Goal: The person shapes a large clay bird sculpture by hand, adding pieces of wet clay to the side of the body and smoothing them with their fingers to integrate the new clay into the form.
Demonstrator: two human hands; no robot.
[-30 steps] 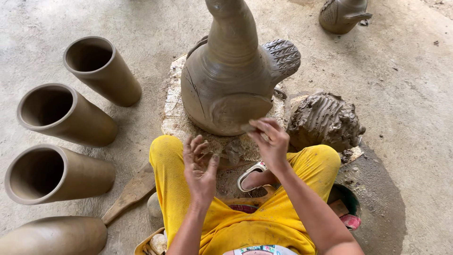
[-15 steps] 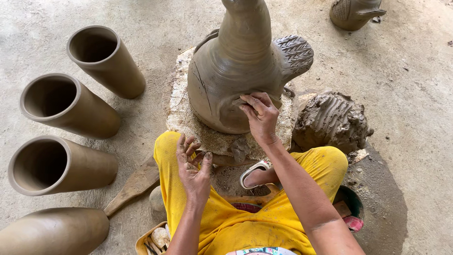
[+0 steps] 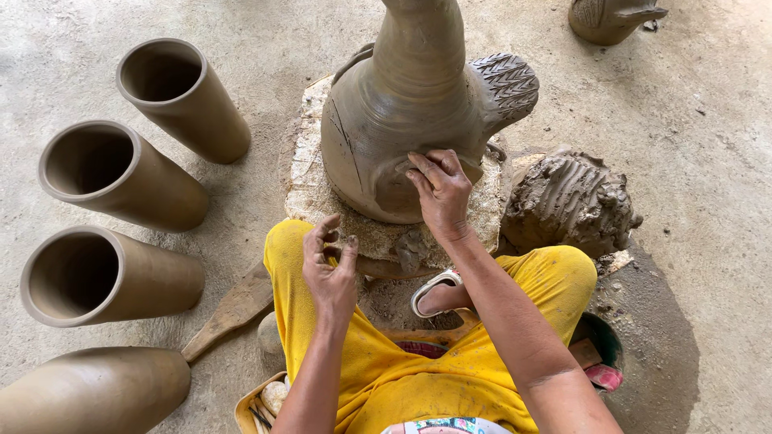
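Under our right hand (image 3: 441,193), whose flat fingers press the lower belly of the tall brown wet-clay bird figure (image 3: 402,120), the body, neck and patterned wing look shaped; smoothing remains. Our left hand (image 3: 330,265), loosely curled, seems empty.

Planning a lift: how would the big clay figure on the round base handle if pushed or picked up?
The clay figure looks wet, so probably soft and easily dented where the right hand presses. Bulky, likely heavy. Its tall neck may make it tippy.
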